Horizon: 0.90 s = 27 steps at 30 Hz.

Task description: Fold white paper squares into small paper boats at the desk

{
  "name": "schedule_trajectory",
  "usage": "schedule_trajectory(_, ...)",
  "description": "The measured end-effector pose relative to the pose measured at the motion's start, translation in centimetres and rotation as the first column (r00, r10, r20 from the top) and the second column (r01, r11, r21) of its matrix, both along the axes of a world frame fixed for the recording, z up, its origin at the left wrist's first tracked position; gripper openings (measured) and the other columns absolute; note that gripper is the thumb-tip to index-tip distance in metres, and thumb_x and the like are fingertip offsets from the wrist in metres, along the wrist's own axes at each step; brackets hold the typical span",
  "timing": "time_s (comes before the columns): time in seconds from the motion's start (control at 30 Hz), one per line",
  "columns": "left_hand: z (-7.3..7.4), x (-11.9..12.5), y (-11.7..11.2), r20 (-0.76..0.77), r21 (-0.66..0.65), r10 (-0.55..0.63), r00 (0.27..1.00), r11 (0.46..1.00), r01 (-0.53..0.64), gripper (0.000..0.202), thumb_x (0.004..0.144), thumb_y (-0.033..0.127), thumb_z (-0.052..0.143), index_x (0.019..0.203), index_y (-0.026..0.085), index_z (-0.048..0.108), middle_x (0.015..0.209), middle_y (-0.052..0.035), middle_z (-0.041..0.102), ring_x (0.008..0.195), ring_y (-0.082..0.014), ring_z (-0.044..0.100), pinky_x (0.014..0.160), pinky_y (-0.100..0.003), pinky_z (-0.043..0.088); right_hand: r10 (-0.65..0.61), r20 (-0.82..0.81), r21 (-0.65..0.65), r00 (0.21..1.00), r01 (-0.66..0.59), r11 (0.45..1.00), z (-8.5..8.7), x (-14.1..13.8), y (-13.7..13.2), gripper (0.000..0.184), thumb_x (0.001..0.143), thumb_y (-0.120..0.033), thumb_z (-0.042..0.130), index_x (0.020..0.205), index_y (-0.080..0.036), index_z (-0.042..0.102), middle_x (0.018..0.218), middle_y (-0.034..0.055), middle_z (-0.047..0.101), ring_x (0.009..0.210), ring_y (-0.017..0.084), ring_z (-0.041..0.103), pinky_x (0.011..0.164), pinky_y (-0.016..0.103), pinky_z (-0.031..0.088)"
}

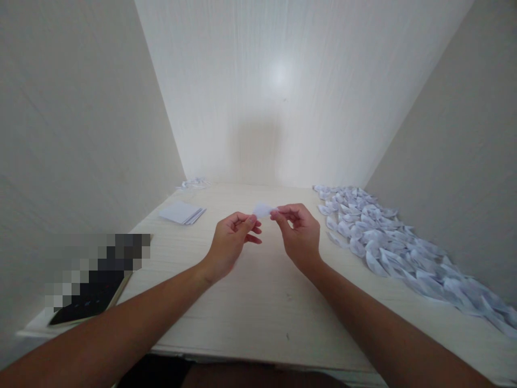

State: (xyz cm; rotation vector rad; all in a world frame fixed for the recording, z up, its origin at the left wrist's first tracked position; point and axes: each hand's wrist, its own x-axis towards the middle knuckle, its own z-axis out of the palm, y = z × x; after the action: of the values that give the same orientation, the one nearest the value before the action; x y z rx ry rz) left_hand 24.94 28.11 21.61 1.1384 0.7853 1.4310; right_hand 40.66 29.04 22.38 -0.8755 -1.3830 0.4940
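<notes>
Both hands are raised above the middle of a pale wooden desk (258, 302). Between them is a small folded piece of white paper (263, 209). My left hand (231, 242) pinches its left end with thumb and forefinger, the other fingers curled. My right hand (298, 230) pinches its right end the same way. The paper is held clear of the desk surface.
A long heap of several folded white paper pieces (388, 242) runs along the desk's right side. A small stack of white paper sheets (181, 212) lies at the back left, with a few white scraps (194, 184) behind it. A dark flat device (91, 302) lies at the left edge. Walls enclose the desk on three sides.
</notes>
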Motion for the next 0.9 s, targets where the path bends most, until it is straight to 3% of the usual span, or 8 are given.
schedule_trajectory(0.13,0.0,0.2,-0.4,0.020,0.017,-0.023,1.000,1.000,0.023,0.030,0.080,0.042,0.077,0.080,0.013,0.068,0.082,-0.0048,0.069,0.072,-0.0138,0.064,0.059,-0.026,0.058,-0.068,0.059,0.040,0.996,0.065,0.997,0.1,0.1,-0.3,0.014,0.087,-0.037,0.071,0.091,-0.024,0.072,0.086,0.0048,0.073,0.080,0.020,0.070,0.081,0.037,0.057)
schedule_trajectory(0.4,0.1,0.2,-0.2,-0.008,0.062,0.009,1.000,0.998,-0.008,0.030,0.080,0.042,0.078,0.081,0.013,0.068,0.081,-0.0055,0.071,0.071,-0.0143,0.065,0.058,-0.026,0.059,-0.018,-0.007,-0.013,1.000,0.018,1.000,0.1,0.2,-0.4,0.019,0.084,-0.039,0.074,0.097,-0.025,0.075,0.090,0.0059,0.074,0.084,0.022,0.070,0.085,0.039,0.057)
schedule_trajectory(0.63,0.2,-0.2,0.3,-0.090,0.140,0.088,0.992,0.987,-0.075,0.034,0.077,0.046,0.078,0.081,0.014,0.067,0.080,-0.0062,0.071,0.069,-0.0155,0.065,0.055,-0.028,0.060,0.140,-0.143,-0.241,0.980,-0.172,0.955,0.9,0.1,-0.1,0.024,0.078,-0.043,0.076,0.085,-0.021,0.069,0.076,0.0032,0.070,0.073,0.018,0.066,0.075,0.035,0.056)
schedule_trajectory(0.8,0.5,-0.6,0.7,-0.155,0.212,0.145,0.977,0.971,-0.111,0.034,0.079,0.047,0.077,0.081,0.014,0.067,0.074,-0.0050,0.070,0.068,-0.0162,0.066,0.053,-0.028,0.060,0.251,-0.148,-0.339,0.957,-0.287,0.896,0.6,0.4,0.2,0.024,0.079,-0.042,0.073,0.079,-0.019,0.069,0.076,0.0040,0.070,0.073,0.017,0.063,0.074,0.033,0.053)
schedule_trajectory(0.9,0.6,-0.8,0.7,-0.205,0.234,0.154,0.967,0.967,-0.104,0.033,0.080,0.046,0.076,0.078,0.014,0.067,0.070,-0.0045,0.068,0.066,-0.0157,0.065,0.053,-0.027,0.060,0.255,-0.176,-0.367,0.951,-0.303,0.879,0.5,0.5,0.3,0.020,0.075,-0.038,0.075,0.076,-0.019,0.071,0.077,0.0049,0.072,0.074,0.017,0.064,0.075,0.033,0.052)
